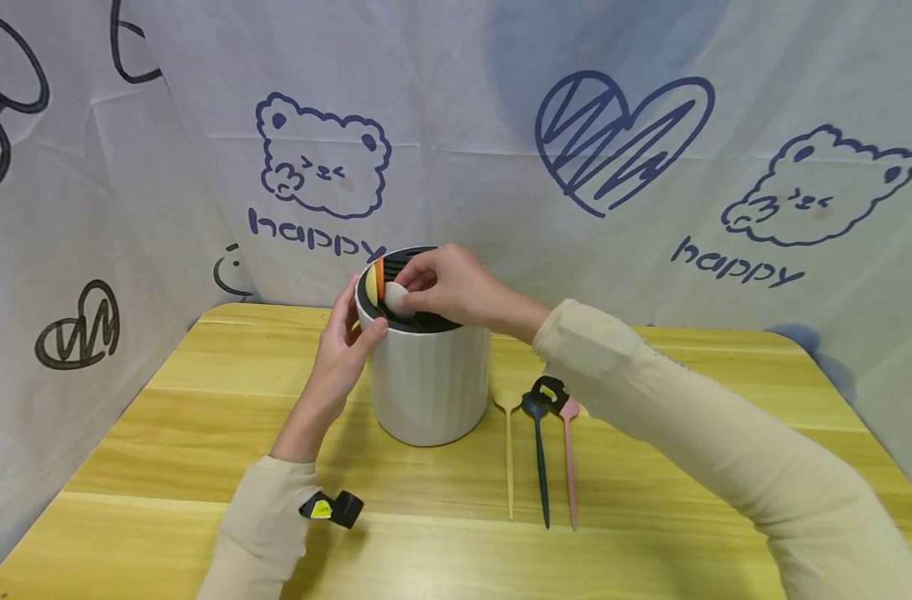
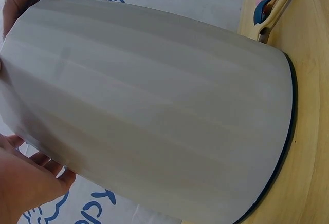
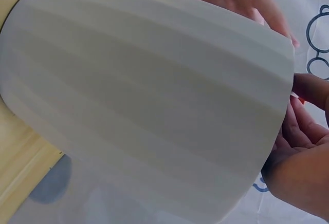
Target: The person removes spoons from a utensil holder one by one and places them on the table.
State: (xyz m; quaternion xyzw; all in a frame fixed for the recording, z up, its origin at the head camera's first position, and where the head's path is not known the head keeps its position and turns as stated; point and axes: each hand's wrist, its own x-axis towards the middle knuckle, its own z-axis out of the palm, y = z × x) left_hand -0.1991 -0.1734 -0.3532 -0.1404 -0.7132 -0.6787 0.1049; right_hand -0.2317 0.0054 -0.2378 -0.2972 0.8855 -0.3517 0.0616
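Observation:
A white ribbed container [image 1: 430, 392] with a black slotted top [image 1: 432, 323] stands upright on the table. My left hand [image 1: 334, 358] holds its left side, thumb near the front rim and fingers round the far side. Above the top, my right hand [image 1: 456, 287] pinches a white rounded piece [image 1: 396, 298] between thumb and fingers; its lower part is hidden. Beside that piece, a yellow curved piece [image 1: 371, 286] and an orange one [image 1: 380, 277] stick up from the top. In both wrist views the container's wall [image 2: 154, 106] hides most of the fingers.
To the container's right lie a yellow spoon [image 1: 509, 450], a dark blue spoon [image 1: 541, 458] and a pink spoon [image 1: 570, 458], handles toward the front. The wooden table [image 1: 426, 533] ends at a white cloth [image 1: 463, 125] with blue drawings.

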